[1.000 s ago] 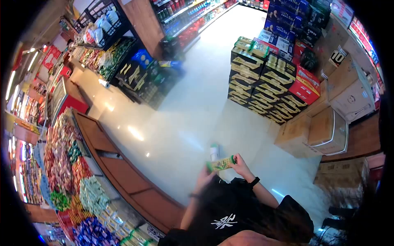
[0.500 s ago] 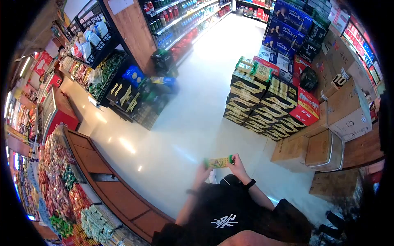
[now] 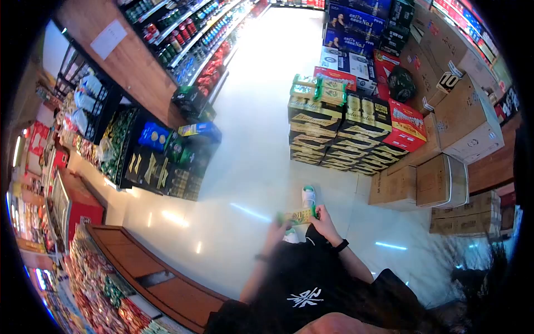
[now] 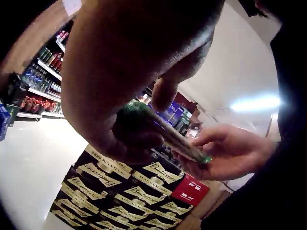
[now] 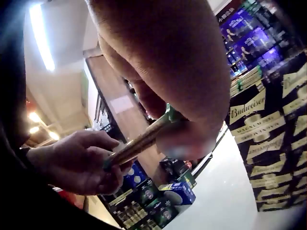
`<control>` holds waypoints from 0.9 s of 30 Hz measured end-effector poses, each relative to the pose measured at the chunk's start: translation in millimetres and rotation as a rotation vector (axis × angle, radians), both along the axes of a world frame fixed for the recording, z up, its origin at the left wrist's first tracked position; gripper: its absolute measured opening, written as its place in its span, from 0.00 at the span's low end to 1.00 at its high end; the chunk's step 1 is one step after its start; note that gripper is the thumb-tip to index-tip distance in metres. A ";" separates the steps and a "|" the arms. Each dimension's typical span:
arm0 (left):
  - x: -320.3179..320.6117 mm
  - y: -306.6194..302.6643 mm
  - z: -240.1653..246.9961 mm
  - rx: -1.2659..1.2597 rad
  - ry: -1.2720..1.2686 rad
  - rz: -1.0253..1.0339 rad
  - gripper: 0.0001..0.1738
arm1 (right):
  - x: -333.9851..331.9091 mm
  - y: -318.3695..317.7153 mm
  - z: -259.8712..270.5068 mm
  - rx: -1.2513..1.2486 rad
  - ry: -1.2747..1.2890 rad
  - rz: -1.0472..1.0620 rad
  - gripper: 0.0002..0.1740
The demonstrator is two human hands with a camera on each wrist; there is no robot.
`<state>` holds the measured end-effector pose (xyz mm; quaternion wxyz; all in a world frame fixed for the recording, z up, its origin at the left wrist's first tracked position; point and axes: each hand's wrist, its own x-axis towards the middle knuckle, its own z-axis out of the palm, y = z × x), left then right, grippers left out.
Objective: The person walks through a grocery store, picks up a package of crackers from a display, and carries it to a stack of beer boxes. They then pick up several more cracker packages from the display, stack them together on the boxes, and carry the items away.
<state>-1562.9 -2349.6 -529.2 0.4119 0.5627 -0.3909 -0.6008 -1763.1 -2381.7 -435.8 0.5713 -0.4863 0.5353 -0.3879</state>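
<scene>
Both hands hold one flat yellow packet with green ends [image 3: 298,216] in front of the person's dark shirt. The left hand [image 3: 275,235] grips its left end, and the right hand [image 3: 325,224] pinches the right end between thumb and fingers. Seen edge-on in the left wrist view, the thin packet [image 4: 178,139] runs from the near left hand [image 4: 120,81] to the right hand [image 4: 230,152]. In the right wrist view the packet [image 5: 138,144] likewise spans both hands, with the left hand [image 5: 79,163] at its far end. The fingers cover both ends.
Stacked black-and-gold beer cases [image 3: 334,136] stand ahead, with cardboard boxes [image 3: 442,178] to their right. A curved brown counter [image 3: 139,261] with piles of wrapped goods runs along the left. More boxes [image 3: 167,156] and drink shelves [image 3: 189,44] lie beyond. White-and-green shoes [image 3: 309,196] show below.
The person has walked and turned, so the beer cases sit further left in view and the counter lower. A shoe shows ahead of the packet. Both hands keep hold of it.
</scene>
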 end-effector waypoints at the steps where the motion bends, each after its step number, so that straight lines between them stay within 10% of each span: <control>1: -0.3 -13.6 4.0 0.008 -0.008 -0.022 0.19 | 0.6 -11.4 9.4 0.036 -0.055 -0.020 0.15; 4: -7.6 -59.3 36.6 0.113 -0.021 -0.034 0.19 | -16.3 -46.5 -66.8 -0.078 0.100 -0.026 0.15; 27: -59.0 -358.1 79.3 0.057 -0.263 0.013 0.20 | -43.6 -334.0 -24.4 0.047 -0.058 -0.092 0.20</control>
